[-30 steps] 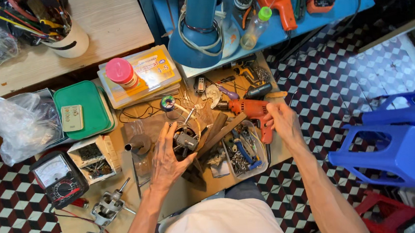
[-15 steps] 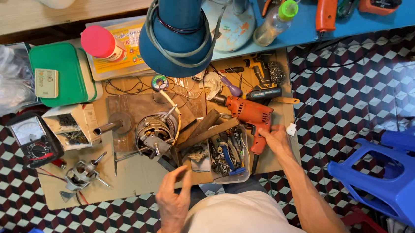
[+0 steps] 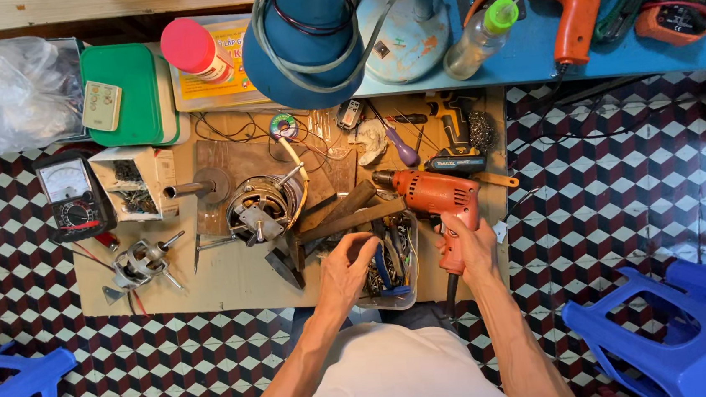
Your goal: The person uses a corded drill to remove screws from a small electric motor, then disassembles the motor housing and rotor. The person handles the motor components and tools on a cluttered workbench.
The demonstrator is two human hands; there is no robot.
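Note:
My right hand [image 3: 468,250] grips the handle of an orange electric drill [image 3: 434,192] that lies on the cardboard work mat [image 3: 233,275], its chuck pointing left. My left hand [image 3: 344,271] hovers with curled fingers over a clear plastic tray [image 3: 392,267] full of small tools and screws; I cannot tell if it holds anything. Left of that hand sit two wooden-handled hammers [image 3: 346,216] and a bare electric motor [image 3: 263,210] with its shaft showing.
An analog multimeter [image 3: 74,195], a small parts box [image 3: 132,184] and a metal motor part [image 3: 144,264] lie at the mat's left. Blue plastic stools [image 3: 674,333] stand at right and lower left. A blue bench [image 3: 543,49] above holds another orange tool.
The view has shifted and tilted down. My left hand came forward from near my lap to above the plastic tray. My right hand has stayed on the drill's handle.

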